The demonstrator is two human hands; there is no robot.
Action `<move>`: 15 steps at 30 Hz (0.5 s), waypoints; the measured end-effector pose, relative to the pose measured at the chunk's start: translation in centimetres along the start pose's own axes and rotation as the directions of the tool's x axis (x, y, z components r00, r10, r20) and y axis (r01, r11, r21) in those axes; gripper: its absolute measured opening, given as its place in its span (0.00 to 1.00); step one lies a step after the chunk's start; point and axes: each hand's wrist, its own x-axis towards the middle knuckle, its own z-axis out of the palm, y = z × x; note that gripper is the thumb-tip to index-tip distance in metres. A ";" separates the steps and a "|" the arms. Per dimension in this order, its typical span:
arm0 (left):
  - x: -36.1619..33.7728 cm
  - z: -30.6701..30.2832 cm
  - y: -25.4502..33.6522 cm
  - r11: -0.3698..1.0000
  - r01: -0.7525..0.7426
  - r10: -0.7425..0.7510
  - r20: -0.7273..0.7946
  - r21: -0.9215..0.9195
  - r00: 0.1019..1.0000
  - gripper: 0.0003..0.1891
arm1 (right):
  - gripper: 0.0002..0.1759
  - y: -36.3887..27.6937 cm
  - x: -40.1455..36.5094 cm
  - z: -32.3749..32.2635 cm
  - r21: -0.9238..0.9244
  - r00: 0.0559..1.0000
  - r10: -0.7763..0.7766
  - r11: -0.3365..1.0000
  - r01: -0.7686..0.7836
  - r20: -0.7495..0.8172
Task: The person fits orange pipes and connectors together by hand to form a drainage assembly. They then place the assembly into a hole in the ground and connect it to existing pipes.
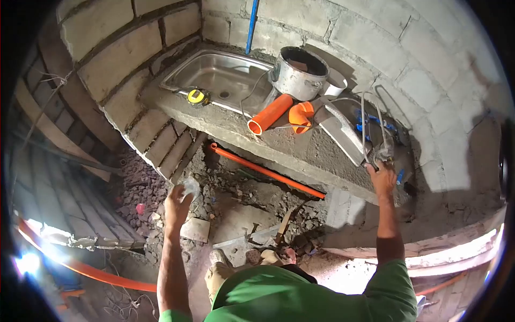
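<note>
My left hand (176, 208) is raised at the left over the rubble, fingers closed on a crumpled-looking piece of clear plastic (191, 188). What kind of plastic thing it is cannot be made out. At the right end of the rough concrete counter (300, 155), my right hand (382, 180) has its fingers bent at a greyish see-through bundle (384, 154). The fingertips are partly hidden there. A thin grey hose loop (370, 96) rises behind this bundle. Just left of the hand lies a flat trowel-like board (343, 137) with a pale handle. Blue tools (370, 121) lie behind it.
A steel sink (220, 80) is set into the counter, with a yellow tape measure (198, 97) on its front edge. A dented pot (300, 70), an orange pipe (270, 114) and an orange elbow (301, 116) stand nearby. Below, a long orange pipe (268, 170) crosses rubble; a hammer (284, 222) lies lower.
</note>
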 end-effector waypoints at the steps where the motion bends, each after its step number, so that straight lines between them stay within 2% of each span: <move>1: 1.2 1.2 2.5 0.998 -0.065 0.065 0.016 0.007 0.998 0.22 | 0.29 0.3 0.5 0.0 0.009 0.999 -0.030 1.000 0.030 0.037; 2: 2.3 2.6 5.1 0.991 -0.130 0.129 0.034 0.008 0.991 0.23 | 0.29 0.3 1.0 -0.1 0.013 0.999 -0.025 1.000 0.024 0.046; 4: 4.5 5.7 9.7 0.971 -0.239 0.238 0.035 0.007 0.971 0.24 | 0.26 -0.3 2.3 -0.5 -0.119 0.996 -0.017 0.993 0.027 0.086; 6: 7.2 9.3 13.0 0.946 -0.313 0.307 0.079 0.083 0.948 0.29 | 0.24 -0.4 2.8 0.2 -0.094 0.999 -0.007 0.996 0.010 0.034; 8: 8.9 13.0 16.4 0.935 -0.323 0.325 0.009 0.146 0.946 0.37 | 0.25 -1.5 3.6 -0.3 -0.057 0.994 -0.101 0.994 0.098 -0.047; 10: 11.2 16.4 17.9 0.868 -0.439 0.457 -0.025 0.233 0.889 0.41 | 0.25 -3.4 4.2 -0.5 -0.124 0.992 -0.088 0.989 0.077 -0.087; 11: 12.3 17.5 18.7 0.875 -0.431 0.435 0.031 0.222 0.900 0.41 | 0.26 -3.9 5.3 0.5 0.009 0.989 -0.109 0.994 0.110 -0.096; 12: 13.2 18.8 18.8 0.862 -0.449 0.457 0.021 0.235 0.889 0.41 | 0.26 -4.7 6.3 1.0 0.141 0.986 -0.129 0.979 0.144 -0.109; 14: 14.6 20.4 19.2 0.893 -0.386 0.369 0.116 0.232 0.922 0.38 | 0.26 -9.7 7.1 -0.2 0.460 1.000 -0.003 0.888 -0.004 0.015; 15: 15.1 20.9 19.0 0.890 -0.392 0.376 0.112 0.233 0.920 0.38 | 0.26 -11.5 8.0 0.7 0.493 0.987 -0.111 0.856 0.156 -0.120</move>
